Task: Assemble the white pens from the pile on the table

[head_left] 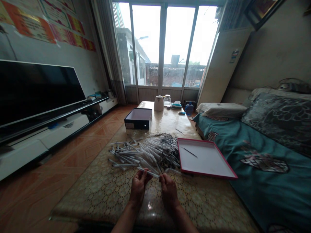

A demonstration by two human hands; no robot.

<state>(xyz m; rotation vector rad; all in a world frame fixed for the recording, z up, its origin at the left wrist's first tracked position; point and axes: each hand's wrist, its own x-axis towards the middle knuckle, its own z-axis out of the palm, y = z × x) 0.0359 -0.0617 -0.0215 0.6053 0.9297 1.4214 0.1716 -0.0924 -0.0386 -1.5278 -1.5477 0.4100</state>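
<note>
My left hand (pixel 139 186) is closed on a slim white tube (pixel 153 174) that looks like a pen barrel, slanting down to the right. At its right end, my right hand (pixel 168 187) has thumb and finger pinched together. A thin rod seems to stick up from that pinch, but its kind is hard to make out. Just beyond both hands lies a loose pile of similar white tubes (pixel 148 147), several with dark tips. Dark thin sticks (pixel 171 145) gather at the pile's right side. One dark stick (pixel 190 152) rests inside the shallow red-rimmed box lid (pixel 209 173).
A dark open box (pixel 137 125) stands on the patterned table (pixel 97 194) beyond the pile. Farther back are a white kettle (pixel 158 104), a glass jar (pixel 167 100) and a tissue pack (pixel 176 105). A sofa (pixel 225 145) borders the table's right side.
</note>
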